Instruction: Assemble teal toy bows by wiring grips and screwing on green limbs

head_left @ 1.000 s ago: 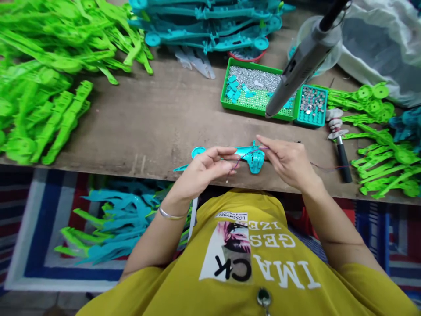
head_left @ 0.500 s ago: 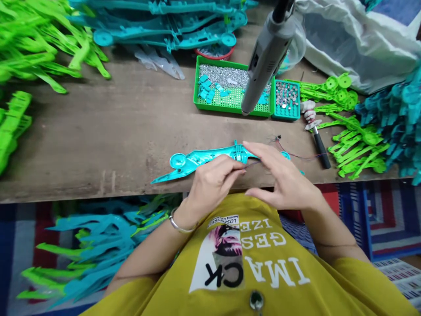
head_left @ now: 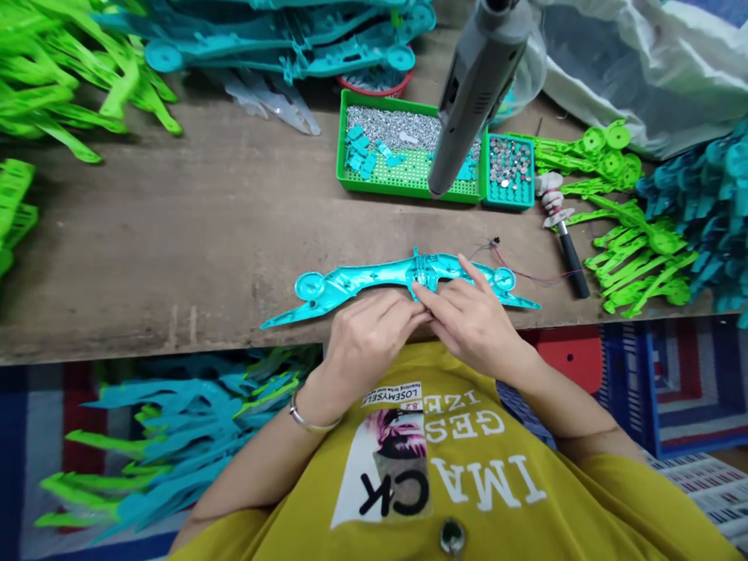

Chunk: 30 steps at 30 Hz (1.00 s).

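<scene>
A turquoise plastic bow-shaped part (head_left: 374, 274) lies along the front of the bench, with a round ring near each end and slots at its middle. My left hand (head_left: 369, 331) is closed in a pinch just below that middle, around the thin wire seen in it earlier; the wire is now hidden by the fingers. My right hand (head_left: 476, 315) meets it there, its thumb and one fingertip pressed close to the left fingertips. Its other fingers lie over the right half of the part. Whatever sits between the right fingertips is too small to make out.
A grey hanging tool (head_left: 476, 101) points down over a green tray (head_left: 409, 187) of small metal pieces and turquoise clips. Beside it are a small teal tray (head_left: 509, 199), a black-handled tool (head_left: 573, 265) and red-blue wires (head_left: 523, 274). Lime-green parts (head_left: 643, 249) lie at right.
The view has shifted right. My hands, apart with a thin wire stretched between them, have come together at the bow-shaped part's middle. The right hand, spread half a second ago, has closed in.
</scene>
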{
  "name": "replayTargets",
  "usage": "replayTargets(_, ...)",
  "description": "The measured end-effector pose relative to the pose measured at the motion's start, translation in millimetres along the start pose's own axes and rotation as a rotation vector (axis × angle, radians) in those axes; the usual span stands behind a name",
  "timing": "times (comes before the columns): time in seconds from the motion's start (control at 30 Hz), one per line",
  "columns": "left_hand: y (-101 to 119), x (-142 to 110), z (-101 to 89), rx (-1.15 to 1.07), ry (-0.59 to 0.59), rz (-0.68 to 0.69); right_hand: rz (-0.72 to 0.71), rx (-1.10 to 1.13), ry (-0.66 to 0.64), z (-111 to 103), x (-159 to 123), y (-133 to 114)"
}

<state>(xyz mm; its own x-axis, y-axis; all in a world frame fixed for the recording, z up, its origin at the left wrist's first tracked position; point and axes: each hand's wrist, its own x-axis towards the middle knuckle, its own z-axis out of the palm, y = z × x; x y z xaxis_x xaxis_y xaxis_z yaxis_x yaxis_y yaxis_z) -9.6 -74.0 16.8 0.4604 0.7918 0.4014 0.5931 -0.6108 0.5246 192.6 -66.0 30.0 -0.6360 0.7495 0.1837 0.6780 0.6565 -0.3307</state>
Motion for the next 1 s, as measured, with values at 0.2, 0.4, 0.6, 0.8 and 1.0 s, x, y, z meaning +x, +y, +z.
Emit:
replayTargets(0.2,-7.5,-3.0,7.5,-0.098,-0.037,-0.148,0.047,0.031,0.026,-9.6,-10.2,5.1)
replayTargets(0.4,-7.6,6.4,5.2,-0.161,0.262,-0.067,0.037,0.154,0.21,-18.5,1.0,17.4)
replayTargets(0.6,-12.0,12.6,3.9,-0.086,0.311,-0.149,-0.029,0.145,0.295,-20.6,24.3,33.2)
replayTargets(0.8,-11.0,3.5,15.6,-0.357,0.177,-0.383,0.149,0.105,0.097,-36.6,12.2,26.4)
replayTargets(1.0,-21.9,-12.2,26.5,-0.367,0.098,-0.491,0.34,-0.076,-0.073,-29.3,8.2,47.3)
